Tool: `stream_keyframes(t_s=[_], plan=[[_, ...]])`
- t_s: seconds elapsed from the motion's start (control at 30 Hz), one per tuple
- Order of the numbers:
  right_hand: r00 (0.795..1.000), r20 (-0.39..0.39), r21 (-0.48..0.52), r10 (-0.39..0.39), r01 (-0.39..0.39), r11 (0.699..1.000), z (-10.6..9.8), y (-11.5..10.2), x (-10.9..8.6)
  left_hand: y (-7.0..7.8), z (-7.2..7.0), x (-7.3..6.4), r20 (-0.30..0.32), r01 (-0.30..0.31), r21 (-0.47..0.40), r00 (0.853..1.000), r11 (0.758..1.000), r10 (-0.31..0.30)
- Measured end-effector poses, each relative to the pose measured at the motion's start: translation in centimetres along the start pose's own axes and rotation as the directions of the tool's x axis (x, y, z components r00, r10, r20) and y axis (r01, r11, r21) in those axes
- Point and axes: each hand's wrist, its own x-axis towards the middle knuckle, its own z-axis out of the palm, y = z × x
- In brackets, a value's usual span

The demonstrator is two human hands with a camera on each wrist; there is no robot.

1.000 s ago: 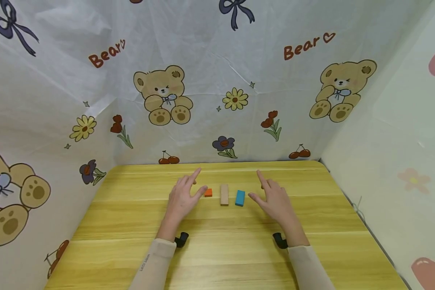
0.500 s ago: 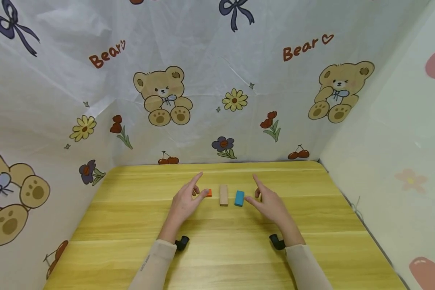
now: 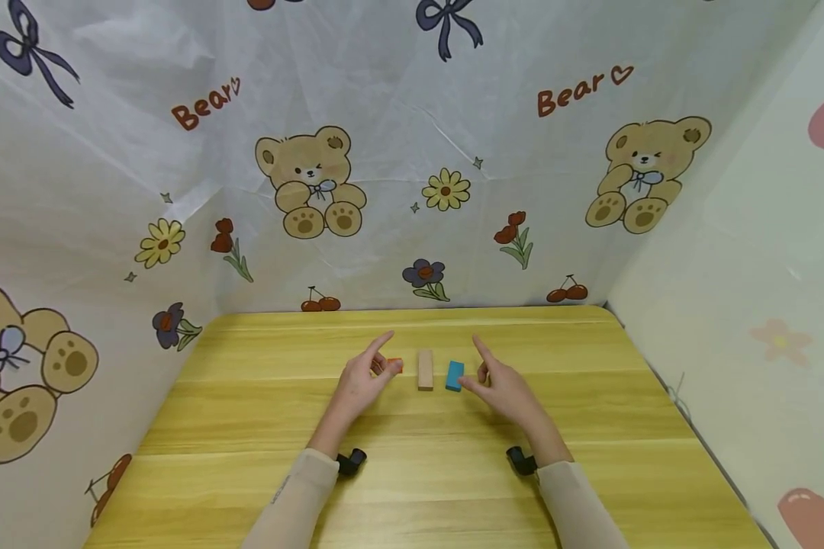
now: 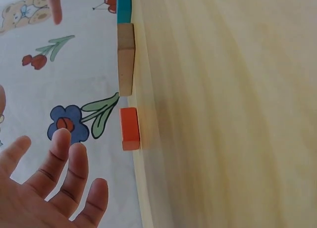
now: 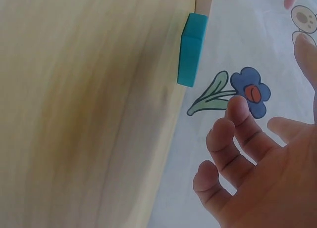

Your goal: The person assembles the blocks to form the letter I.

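Three small blocks lie in a loose row on the table: an orange block [image 4: 130, 129] at left, a longer plain wooden block [image 3: 425, 370] in the middle and a blue block [image 3: 454, 372] at right. My left hand [image 3: 358, 386] is above the table beside the orange block, its thumb partly covering it in the head view. In the left wrist view its loosely bent fingers are apart from that block. My right hand [image 3: 510, 390] hovers by the blue block, thumb tip overlapping its edge in the head view. Both index fingers point forward, and neither hand holds anything.
The wood-grain table [image 3: 419, 488] ends at a printed bear-and-flower curtain [image 3: 384, 99] at the back, with more sheeting on both sides. A black wrist device [image 3: 352, 462] sits at the left cuff, another black device [image 3: 521, 460] at the right.
Both hands have moved inward, the left one rightward to the orange block and the right one leftward to the blue block. Their fingers have bent more. The blocks stay in place.
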Motion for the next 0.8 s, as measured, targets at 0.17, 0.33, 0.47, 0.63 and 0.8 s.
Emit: stream_keyframes(t_s=[0.17,0.33,0.47,0.63,0.8], plan=[[1.000,0.008,0.004,-0.011,0.011,1.000,0.3,0.2,0.1,-0.2,0.5,0.1,0.025,0.023,-0.066,0.999,0.998,-0.022],[1.000,0.031,0.006,-0.003,0.003,1.000,0.6,0.3,0.1,-0.4,1.2,0.2,0.043,0.052,-0.106,0.998,0.993,-0.048],[0.998,0.060,0.019,0.007,-0.008,1.000,0.9,0.5,0.3,-0.4,1.8,0.2,0.054,0.055,-0.128,0.997,0.990,-0.049],[0.996,0.089,0.035,0.006,-0.009,0.999,1.3,0.9,0.4,-0.5,2.5,0.0,0.055,0.047,-0.152,0.998,0.987,-0.039],[0.995,0.101,0.053,0.001,-0.006,0.999,1.5,1.2,0.5,-0.9,3.1,0.1,0.069,0.061,-0.150,0.996,0.987,-0.051]])
